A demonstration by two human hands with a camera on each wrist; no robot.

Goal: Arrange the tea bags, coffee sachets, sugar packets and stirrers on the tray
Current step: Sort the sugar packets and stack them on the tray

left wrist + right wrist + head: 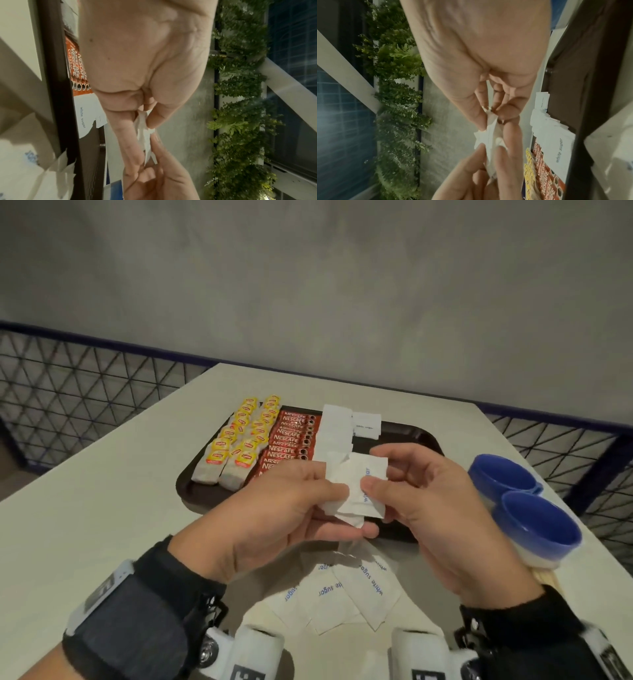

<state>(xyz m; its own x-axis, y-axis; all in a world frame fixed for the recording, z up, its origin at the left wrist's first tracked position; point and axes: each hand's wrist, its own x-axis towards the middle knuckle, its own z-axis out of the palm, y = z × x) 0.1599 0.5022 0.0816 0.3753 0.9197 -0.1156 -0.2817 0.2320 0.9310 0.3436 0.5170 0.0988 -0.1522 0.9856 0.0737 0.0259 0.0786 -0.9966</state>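
Observation:
Both hands hold a small stack of white sugar packets [356,484] above the near edge of the dark tray [411,436]. My left hand [349,508] pinches the stack's left side, thumb on top. My right hand [378,474] pinches its right side. In the wrist views the packets [142,128] [489,142] show edge-on between the fingers. On the tray lie two rows of yellow tea bags [236,446], a row of red coffee sachets [287,440] and a row of sugar packets [337,422]. More sugar packets [342,590] lie loose on the table below my hands.
Two blue cups [534,518] stand at the right table edge, with wooden stirrers [544,580] just behind my right wrist. The tray's right half is bare. A wire mesh fence [68,392] runs behind the pale table; a grey wall is beyond.

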